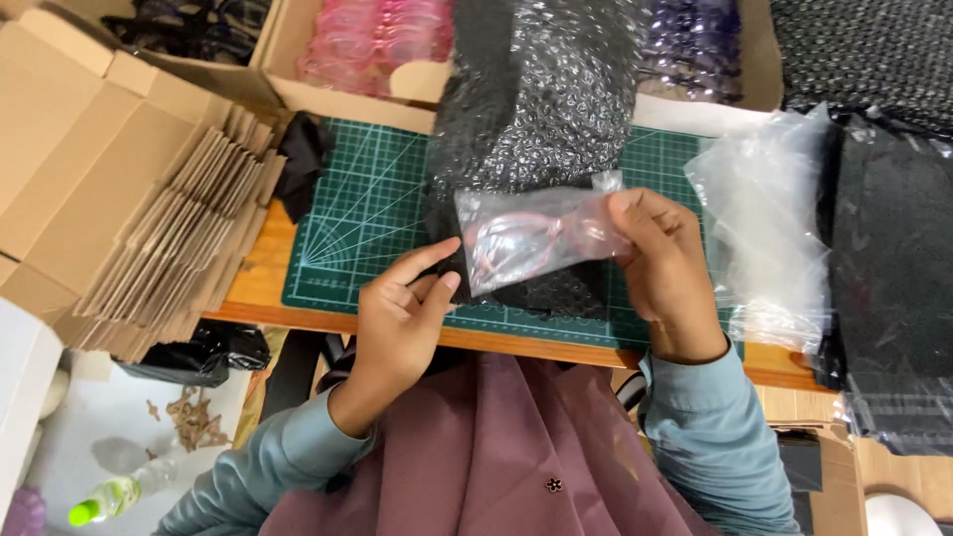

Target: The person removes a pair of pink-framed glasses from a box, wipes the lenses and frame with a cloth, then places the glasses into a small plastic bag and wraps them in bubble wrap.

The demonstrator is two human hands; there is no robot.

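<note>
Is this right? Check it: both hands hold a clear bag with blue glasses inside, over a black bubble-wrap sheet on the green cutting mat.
Not quite. The head view shows the glasses in the clear bag are pink, not blue. The left hand and right hand do hold it over the black bubble-wrap sheet on the green cutting mat.

A green gridded cutting mat (367,213) covers the middle of the wooden tabletop (260,278). A stack of flattened brown cardboard boxes (164,228) overhangs the tabletop's left edge. An open cardboard tray of pink and purple plastic frames (382,40) sits along the far edge. Clear plastic bags (769,233) and dark bubble-wrap sheets (888,258) pile at the right edge.
</note>
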